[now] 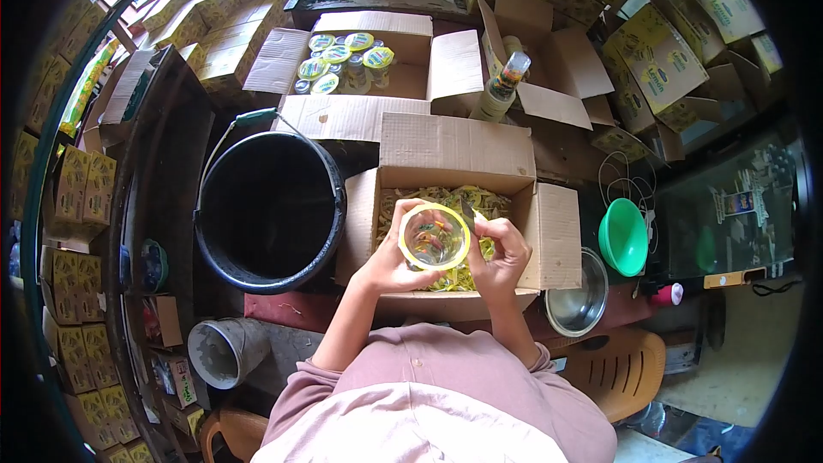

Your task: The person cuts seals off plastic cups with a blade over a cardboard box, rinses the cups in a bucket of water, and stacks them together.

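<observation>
My left hand [386,264] is wrapped round a clear plastic cup [435,238] with a yellow rim, its round face turned up towards me. Inside the cup a few coloured shapes show, but I cannot make out what they are. At the cup's right edge, my right hand [501,259] grips a small knife [467,213], its dark blade pointing up and away from me beside the rim. Both hands are above an open cardboard box [459,144], in which yellow-green strips [446,281] lie loose.
A large black bucket [334,180] stands left of the box. Behind it, another carton [411,86] holds several lidded cups [339,55]. A bottle [497,90] is at back right. To the right are a green bowl [624,238] and a metal bowl [579,300]. Stacked yellow cartons [651,64] surround the workplace.
</observation>
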Demonstrator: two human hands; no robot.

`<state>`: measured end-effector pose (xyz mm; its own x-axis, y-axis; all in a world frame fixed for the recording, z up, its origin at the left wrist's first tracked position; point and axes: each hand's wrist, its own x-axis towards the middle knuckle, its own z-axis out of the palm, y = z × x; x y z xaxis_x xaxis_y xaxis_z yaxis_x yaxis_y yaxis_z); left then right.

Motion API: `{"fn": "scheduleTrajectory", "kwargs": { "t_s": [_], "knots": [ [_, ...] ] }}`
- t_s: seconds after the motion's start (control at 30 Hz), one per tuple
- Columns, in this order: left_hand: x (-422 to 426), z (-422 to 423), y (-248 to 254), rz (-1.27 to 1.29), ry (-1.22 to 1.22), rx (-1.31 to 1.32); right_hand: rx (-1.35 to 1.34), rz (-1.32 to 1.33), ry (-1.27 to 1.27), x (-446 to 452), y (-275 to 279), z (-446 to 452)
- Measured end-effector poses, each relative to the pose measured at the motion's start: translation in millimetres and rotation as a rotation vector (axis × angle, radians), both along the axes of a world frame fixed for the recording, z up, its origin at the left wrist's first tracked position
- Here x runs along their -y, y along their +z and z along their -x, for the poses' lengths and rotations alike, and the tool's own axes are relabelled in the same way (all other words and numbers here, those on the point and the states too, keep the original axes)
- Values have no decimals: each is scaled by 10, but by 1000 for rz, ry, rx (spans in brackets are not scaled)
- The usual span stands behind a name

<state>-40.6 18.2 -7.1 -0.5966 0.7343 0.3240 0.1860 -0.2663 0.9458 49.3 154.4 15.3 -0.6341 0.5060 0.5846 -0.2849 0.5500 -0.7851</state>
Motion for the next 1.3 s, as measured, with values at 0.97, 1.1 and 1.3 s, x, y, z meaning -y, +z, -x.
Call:
{"fn": "scheduleTrajectory", "kwargs": {
  "t_s": [0.97, 1.1, 1.3],
  "knots": [
    [-32, 61, -66, -87, 28, 22, 25, 1, -51, 91, -45, 42],
    [-17, 61, -60, -68, 73, 1, 27, 35, -51, 124, -39, 34],
    [-20, 66, -76, -67, 78, -35, 13, -28, -132, 153, -28, 51]
  ]
}}
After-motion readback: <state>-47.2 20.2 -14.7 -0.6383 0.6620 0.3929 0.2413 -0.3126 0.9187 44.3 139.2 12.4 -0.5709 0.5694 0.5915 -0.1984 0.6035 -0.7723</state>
